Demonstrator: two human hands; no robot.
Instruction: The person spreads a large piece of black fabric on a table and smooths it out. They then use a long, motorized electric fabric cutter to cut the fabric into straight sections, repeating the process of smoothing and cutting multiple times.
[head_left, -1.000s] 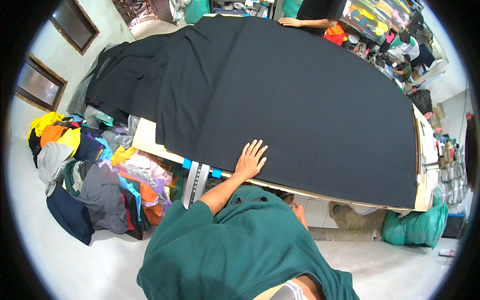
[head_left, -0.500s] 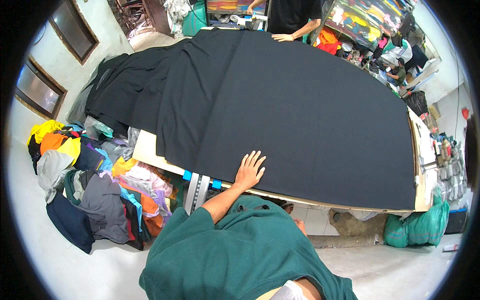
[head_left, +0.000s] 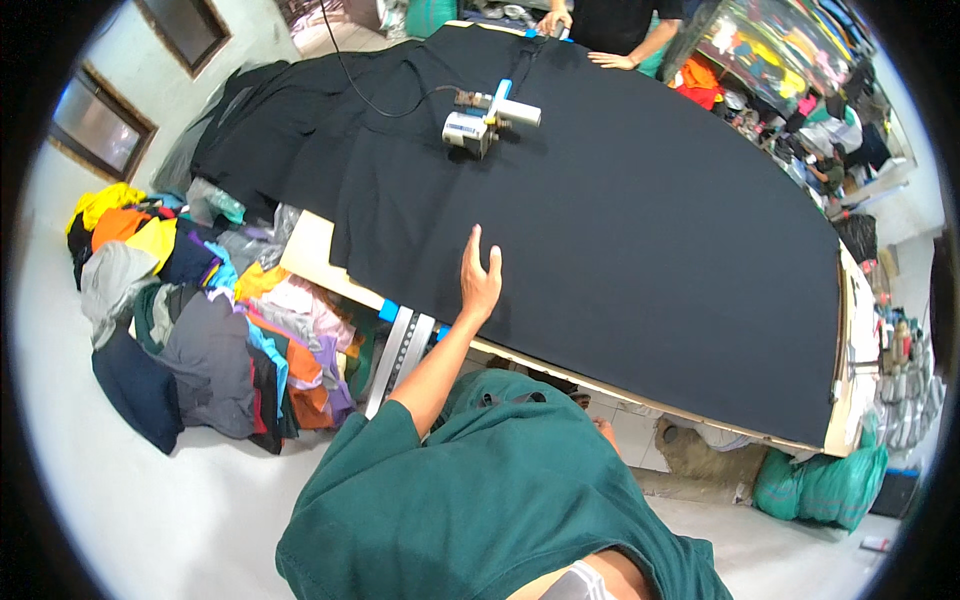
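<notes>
Black fabric (head_left: 640,250) lies spread over a long table, smooth on the right and rumpled on the left. My left hand (head_left: 482,285) is over its near edge, turned on its side, with the fingers stretched out and nothing in them. Whether it touches the cloth I cannot tell. Beyond my fingertips a small white and blue motor unit (head_left: 468,132), perhaps a cloth cutter, sits on the fabric with a black cable (head_left: 372,105) trailing from it. Only a bit of my right hand (head_left: 607,434) shows beside my green shirt; its fingers are hidden.
Across the table a person in black has one hand (head_left: 612,61) flat on the fabric's far edge. A metal rail (head_left: 400,352) with blue end pieces is at the near edge. Piled clothes (head_left: 215,350) lie at left; a green sack (head_left: 820,488) stands at right.
The motor unit has come from the far edge toward me across the fabric. My left hand has gone from lying flat to turned on its side, and reaches further in. The view has shifted.
</notes>
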